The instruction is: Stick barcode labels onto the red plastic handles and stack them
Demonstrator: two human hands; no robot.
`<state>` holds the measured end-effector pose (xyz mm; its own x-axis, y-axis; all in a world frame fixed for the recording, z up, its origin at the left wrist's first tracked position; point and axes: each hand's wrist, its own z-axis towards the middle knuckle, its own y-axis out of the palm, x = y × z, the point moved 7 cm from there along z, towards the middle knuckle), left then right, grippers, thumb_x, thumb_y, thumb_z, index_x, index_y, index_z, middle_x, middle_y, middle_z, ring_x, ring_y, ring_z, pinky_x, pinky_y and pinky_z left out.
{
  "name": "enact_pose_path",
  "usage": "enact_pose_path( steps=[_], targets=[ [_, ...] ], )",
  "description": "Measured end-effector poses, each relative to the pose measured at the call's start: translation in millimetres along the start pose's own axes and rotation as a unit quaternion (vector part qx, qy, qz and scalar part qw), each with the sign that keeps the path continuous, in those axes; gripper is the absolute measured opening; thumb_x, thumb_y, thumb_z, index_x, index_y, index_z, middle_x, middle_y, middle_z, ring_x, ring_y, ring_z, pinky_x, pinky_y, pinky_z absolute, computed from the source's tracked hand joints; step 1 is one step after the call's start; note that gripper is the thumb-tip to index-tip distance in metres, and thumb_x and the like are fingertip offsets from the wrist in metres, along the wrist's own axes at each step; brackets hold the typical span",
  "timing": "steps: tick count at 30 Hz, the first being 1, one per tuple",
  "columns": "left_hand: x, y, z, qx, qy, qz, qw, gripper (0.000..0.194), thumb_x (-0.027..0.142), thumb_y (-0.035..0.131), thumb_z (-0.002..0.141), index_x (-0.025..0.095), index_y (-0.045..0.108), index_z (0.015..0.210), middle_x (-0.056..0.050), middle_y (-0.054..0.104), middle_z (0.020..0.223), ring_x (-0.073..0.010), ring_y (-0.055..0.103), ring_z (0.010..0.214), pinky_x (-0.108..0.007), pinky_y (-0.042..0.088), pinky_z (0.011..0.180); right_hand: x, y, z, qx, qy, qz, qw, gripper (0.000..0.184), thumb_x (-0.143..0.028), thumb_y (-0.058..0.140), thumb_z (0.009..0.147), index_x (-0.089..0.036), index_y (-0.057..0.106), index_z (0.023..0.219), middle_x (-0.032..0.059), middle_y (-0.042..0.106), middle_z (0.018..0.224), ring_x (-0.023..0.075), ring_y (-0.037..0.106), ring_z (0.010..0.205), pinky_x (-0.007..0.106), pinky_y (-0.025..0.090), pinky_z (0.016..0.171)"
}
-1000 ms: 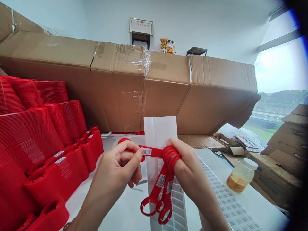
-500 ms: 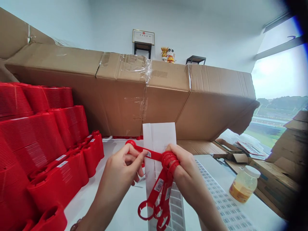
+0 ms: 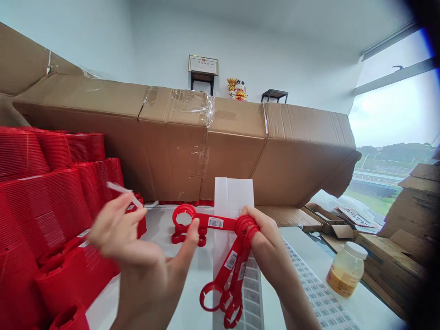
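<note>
1. Head view: right hand (image 3: 266, 236) clamped around red ringed pieces (image 3: 228, 223) — held fanned out above the counter (image 3: 192, 284).
2. Left hand (image 3: 140, 252) blurred, thumb and fingers spread apart — white strip (image 3: 118, 187) at its fingertips.

Several flat red plastic pieces (image 3: 228, 270) are fanning out from the right hand (image 3: 266, 243), their ring ends bunching in its grip. One is reaching sideways toward the left hand (image 3: 137, 247), showing a white barcode label (image 3: 215, 222); the others are slanting downward. A thin white strip (image 3: 117, 187) is sticking out, blurred, at the left fingertips.
</note>
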<state>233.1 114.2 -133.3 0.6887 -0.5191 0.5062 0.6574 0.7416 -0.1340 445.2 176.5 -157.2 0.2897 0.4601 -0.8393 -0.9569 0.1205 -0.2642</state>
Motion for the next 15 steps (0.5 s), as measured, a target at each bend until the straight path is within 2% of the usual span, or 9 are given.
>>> enact_pose_path(
  steps=[2, 4, 6, 10, 13, 15],
  targets=[
    [2.2, 9.9, -3.0, 0.039, 0.106, 0.017, 0.994, 0.079, 0.036, 0.086, 0.074, 0.025, 0.029, 0.129, -0.02, 0.024, 0.152, -0.039, 0.031, 0.146, -0.063, 0.042, 0.116, -2.1, 5.0, -2.6, -0.012, -0.003, 0.018, 1.0, 0.026, -0.021, 0.046, 0.092, -0.023, 0.04, 0.067, -0.0036, 0.049, 0.065, 0.0142, 0.04, 0.061, 0.028, 0.031, 0.053],
    [1.0, 21.0, -4.6, 0.042, 0.156, 0.016, 0.987, 0.077, 0.031, 0.084, 0.078, 0.02, 0.031, 0.133, -0.024, 0.03, 0.147, -0.039, 0.036, 0.143, -0.064, 0.045, 0.112, -4.6, 10.7, -5.1, -0.025, -0.006, 0.039, 0.999, 0.027, -0.022, 0.046, 0.093, -0.023, 0.04, 0.067, -0.0036, 0.049, 0.065, 0.014, 0.04, 0.062, 0.027, 0.032, 0.053],
    [-1.1, 27.1, -3.5, 0.033, 0.152, -0.001, 0.988, 0.074, 0.027, 0.081, 0.082, 0.017, 0.031, 0.135, -0.028, 0.03, 0.146, -0.0392, 0.035, 0.144, -0.065, 0.045, 0.11, -7.4, 16.0, -7.0, -0.035, -0.011, 0.058, 0.998, 0.028, -0.023, 0.047, 0.093, -0.023, 0.04, 0.066, -0.0035, 0.049, 0.065, 0.0138, 0.039, 0.062, 0.027, 0.032, 0.054],
    [4.1, 24.1, -2.3, 0.034, 0.13, -0.031, 0.99, 0.075, 0.029, 0.082, 0.08, 0.02, 0.03, 0.133, -0.028, 0.028, 0.15, -0.0389, 0.033, 0.146, -0.067, 0.041, 0.113, -12.2, 25.1, -10.7, -0.056, -0.013, 0.106, 0.993, 0.027, -0.023, 0.048, 0.091, -0.023, 0.038, 0.066, -0.0043, 0.045, 0.063, 0.0131, 0.035, 0.061, 0.027, 0.029, 0.053],
    [2.8, 23.1, -2.0, 0.025, 0.097, -0.044, 0.994, 0.088, 0.036, 0.088, 0.073, 0.023, 0.028, 0.135, -0.026, 0.03, 0.152, -0.0399, 0.039, 0.143, -0.066, 0.046, 0.108, -15.4, 27.3, -13.9, -0.06, -0.009, 0.133, 0.989, 0.027, -0.024, 0.049, 0.09, -0.023, 0.037, 0.066, -0.0047, 0.043, 0.063, 0.0131, 0.033, 0.06, 0.027, 0.028, 0.052],
    [-3.5, 26.2, -1.6, 0.001, 0.058, -0.077, 0.995, 0.088, 0.04, 0.088, 0.073, 0.026, 0.027, 0.135, -0.023, 0.03, 0.154, -0.0385, 0.045, 0.14, -0.064, 0.049, 0.107, -17.0, 27.1, -14.9, -0.058, -0.009, 0.138, 0.989, 0.028, -0.025, 0.049, 0.09, -0.023, 0.037, 0.065, -0.0046, 0.042, 0.063, 0.0132, 0.032, 0.06, 0.027, 0.028, 0.053]
  ],
)
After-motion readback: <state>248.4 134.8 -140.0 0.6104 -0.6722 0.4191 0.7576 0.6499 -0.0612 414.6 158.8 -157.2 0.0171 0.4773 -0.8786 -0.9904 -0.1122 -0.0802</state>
